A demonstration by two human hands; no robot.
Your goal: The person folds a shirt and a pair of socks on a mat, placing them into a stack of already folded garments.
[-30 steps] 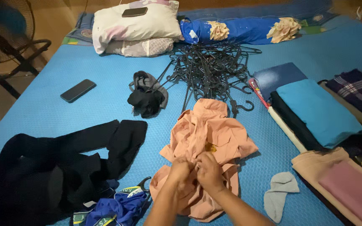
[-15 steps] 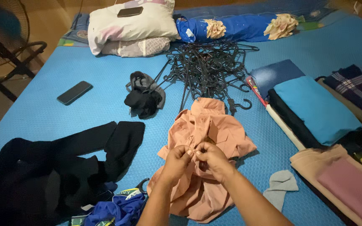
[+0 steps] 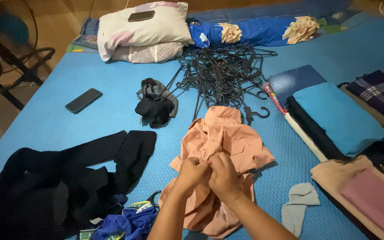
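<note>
A: What are the hands on?

B: Both are closed on the front of the peach shirt (image 3: 222, 146), which lies crumpled near the mat's (image 3: 67, 133) front edge, collar pointing to the far edge. The left hand (image 3: 191, 172) and right hand (image 3: 221, 174) pinch the cloth between fingertips at the shirt's middle, knuckles touching.

A: Anything different from a moment ago?

B: Half a second ago the fingers were raised a little with a gap showing between them; now the fists press together lower on the cloth. My guess is they are working a button or the placket, and the shirt itself has barely shifted.

A: And around it?

B: A grey sock (image 3: 299, 206) lies to the right, near folded stacks (image 3: 338, 118) along the right edge. Black garments (image 3: 63, 178) sprawl at the left, a blue one (image 3: 123, 222) by the front edge. Beyond the collar, a tangle of hangers (image 3: 223, 73) almost touches the shirt. A dark bundle (image 3: 156, 104) and a phone (image 3: 83, 100) lie farther left, pillows (image 3: 143, 31) at the far edge.

A: Anything in the way?

B: Only the hangers, close to the collar.
</note>
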